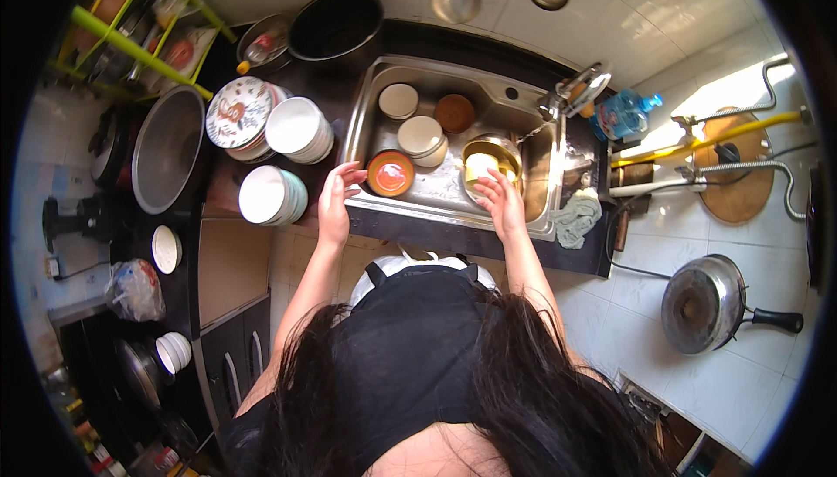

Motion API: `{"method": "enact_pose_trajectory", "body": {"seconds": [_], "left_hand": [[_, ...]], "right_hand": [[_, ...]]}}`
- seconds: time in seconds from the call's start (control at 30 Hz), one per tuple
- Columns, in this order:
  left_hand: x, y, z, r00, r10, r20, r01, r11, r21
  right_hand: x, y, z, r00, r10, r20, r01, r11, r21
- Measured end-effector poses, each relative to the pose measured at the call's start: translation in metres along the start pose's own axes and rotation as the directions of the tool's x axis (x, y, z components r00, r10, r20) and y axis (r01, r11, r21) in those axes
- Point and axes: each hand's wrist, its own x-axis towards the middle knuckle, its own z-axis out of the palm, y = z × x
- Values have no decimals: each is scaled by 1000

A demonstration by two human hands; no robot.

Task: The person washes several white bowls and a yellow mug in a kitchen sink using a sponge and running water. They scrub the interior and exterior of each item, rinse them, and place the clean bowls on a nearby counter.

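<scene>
My left hand (335, 205) is over the front-left edge of the steel sink (451, 192), fingers apart and holding nothing. Just right of its fingertips is an orange bowl (390, 173) with a dark rim. My right hand (502, 205) hovers at the near side of a round metal pot (516, 156) in the sink; its fingers are loosely curled and grip nothing that I can see. A pale yellow object (480, 166) lies in the pot, partly behind the fingertips. Farther back in the sink stand white bowls (420, 135) and a brown bowl (454, 113).
Stacks of white bowls (263, 194) and patterned plates (239, 113) crowd the counter at left, near a large metal basin (169, 150). A faucet (556, 101), blue detergent bottle (621, 115) and green cloth (577, 218) are at right. A pan (703, 304) hangs on the tiled wall.
</scene>
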Motion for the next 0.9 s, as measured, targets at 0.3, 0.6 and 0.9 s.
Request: {"method": "enact_pose_trajectory", "body": {"seconds": [0.3, 0.6, 0.9], "left_hand": [[36, -28, 128, 925, -333, 181, 349, 935, -67], [42, -84, 154, 639, -717, 277, 768, 578, -275], [199, -215, 91, 516, -856, 21, 850, 509, -135]], "right_hand": [[21, -67, -81, 1000, -10, 27, -8, 816, 577], [110, -64, -99, 959, -84, 269, -143, 678, 721], [102, -94, -98, 968, -102, 230, -116, 629, 769]]}}
